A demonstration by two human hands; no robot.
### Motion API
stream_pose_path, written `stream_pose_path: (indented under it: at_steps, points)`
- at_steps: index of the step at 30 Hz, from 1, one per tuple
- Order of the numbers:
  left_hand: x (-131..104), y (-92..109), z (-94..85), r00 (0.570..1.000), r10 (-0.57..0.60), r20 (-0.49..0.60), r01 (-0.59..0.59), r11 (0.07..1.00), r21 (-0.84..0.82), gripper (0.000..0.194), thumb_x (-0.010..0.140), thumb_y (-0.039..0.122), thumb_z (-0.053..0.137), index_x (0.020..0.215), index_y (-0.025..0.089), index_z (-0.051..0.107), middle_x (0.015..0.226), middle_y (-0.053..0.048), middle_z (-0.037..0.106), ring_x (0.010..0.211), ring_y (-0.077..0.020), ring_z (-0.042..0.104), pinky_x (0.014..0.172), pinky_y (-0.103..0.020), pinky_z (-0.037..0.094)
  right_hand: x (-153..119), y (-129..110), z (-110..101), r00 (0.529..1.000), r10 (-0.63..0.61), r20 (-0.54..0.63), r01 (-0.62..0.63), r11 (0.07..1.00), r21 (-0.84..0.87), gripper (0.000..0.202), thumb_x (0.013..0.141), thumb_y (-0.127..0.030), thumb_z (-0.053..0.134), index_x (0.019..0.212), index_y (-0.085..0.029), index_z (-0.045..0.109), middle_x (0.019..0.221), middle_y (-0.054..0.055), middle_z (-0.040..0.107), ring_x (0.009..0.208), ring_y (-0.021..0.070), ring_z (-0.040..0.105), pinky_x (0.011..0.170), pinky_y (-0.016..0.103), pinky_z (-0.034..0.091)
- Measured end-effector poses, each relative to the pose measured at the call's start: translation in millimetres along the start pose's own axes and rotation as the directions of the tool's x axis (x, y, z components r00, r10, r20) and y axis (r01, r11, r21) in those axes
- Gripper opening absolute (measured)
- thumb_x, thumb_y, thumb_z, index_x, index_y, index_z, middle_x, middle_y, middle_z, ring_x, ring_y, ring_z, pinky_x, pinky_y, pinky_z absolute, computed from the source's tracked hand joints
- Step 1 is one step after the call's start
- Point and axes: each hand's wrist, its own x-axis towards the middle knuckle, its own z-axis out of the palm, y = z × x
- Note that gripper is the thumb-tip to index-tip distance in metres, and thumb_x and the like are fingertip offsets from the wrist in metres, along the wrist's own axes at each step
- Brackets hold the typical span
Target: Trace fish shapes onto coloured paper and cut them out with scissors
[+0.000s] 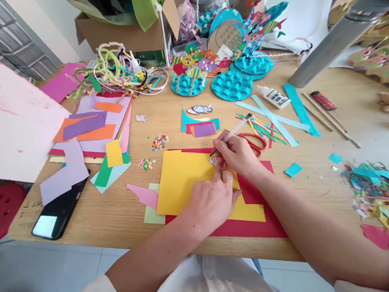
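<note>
In my right hand (238, 154) is a pen (236, 129) with a clear barrel, its tip down at the yellow paper (180, 179) beside a small paper fish cutout (212, 161). My left hand (215, 197) presses that cutout against the sheet with a fingertip, the other fingers curled; part of the fish is hidden under the fingers. Beneath the yellow sheet lies red paper (254, 229). Orange-handled scissors (254, 142) rest just beyond my right hand, their blades mostly hidden.
Another fish cutout (200, 110) lies above some paper scraps (203, 130). Glue bottle (274, 96), paper strips (272, 120) and wooden sticks (331, 116) are to the right. A phone (63, 211) sits at left. Turquoise egg-tray discs (232, 86) stand behind; shredded scraps (381, 192) pile at right.
</note>
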Motion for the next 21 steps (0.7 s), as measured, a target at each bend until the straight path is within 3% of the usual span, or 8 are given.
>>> stream_pose_path:
  at_steps: [6, 11, 16, 21]
  points:
    - [0.3, 0.2, -0.1, 1.000, -0.004, 0.010, 0.004, 1.000, -0.013, 0.033, 0.094, 0.042, 0.047, 0.114, 0.015, 0.048, 0.108, -0.012, 0.066, 0.062, -0.0221, 0.066, 0.047, -0.034, 0.045, 0.5, -2.2, -0.1, 0.999, -0.043, 0.017, 0.045, 0.991, -0.127, 0.025, 0.089, -0.038, 0.050, 0.071, -0.020, 0.050, 0.054, -0.001, 0.058, 0.047, 0.0142, 0.058, 0.047, 0.025, 0.045]
    - [0.5, -0.5, 0.4, 1.000, -0.005, -0.010, 0.004, 0.999, -0.043, 0.031, 0.094, 0.041, 0.049, 0.111, 0.015, 0.049, 0.110, -0.012, 0.065, 0.064, -0.0207, 0.065, 0.051, -0.034, 0.045, 0.6, -0.7, -0.2, 0.998, -0.063, 0.007, 0.063, 0.985, -0.160, 0.025, 0.089, -0.036, 0.049, 0.070, -0.021, 0.050, 0.054, -0.001, 0.057, 0.049, 0.0147, 0.058, 0.049, 0.025, 0.044]
    - [3.0, -2.8, 0.9, 0.992, 0.077, -0.105, -0.081, 0.996, -0.037, 0.029, 0.090, 0.037, 0.056, 0.105, 0.012, 0.055, 0.107, -0.015, 0.066, 0.101, -0.0296, 0.059, 0.081, -0.041, 0.047, -0.5, -1.3, -0.1, 0.997, -0.080, -0.019, 0.076, 0.982, -0.175, 0.024, 0.088, -0.037, 0.050, 0.071, -0.021, 0.051, 0.054, -0.002, 0.055, 0.048, 0.0139, 0.056, 0.048, 0.025, 0.041]
    - [3.7, -3.1, 6.3, 0.980, 0.108, -0.170, -0.111, 0.994, -0.009, 0.044, 0.090, 0.038, 0.056, 0.119, 0.005, 0.051, 0.125, -0.022, 0.060, 0.127, -0.0331, 0.045, 0.099, -0.046, 0.038, -1.4, -2.4, -0.4, 0.993, -0.119, -0.018, 0.113, 0.973, -0.202, 0.024, 0.087, -0.037, 0.052, 0.070, -0.020, 0.052, 0.055, -0.002, 0.056, 0.048, 0.0133, 0.055, 0.049, 0.025, 0.041]
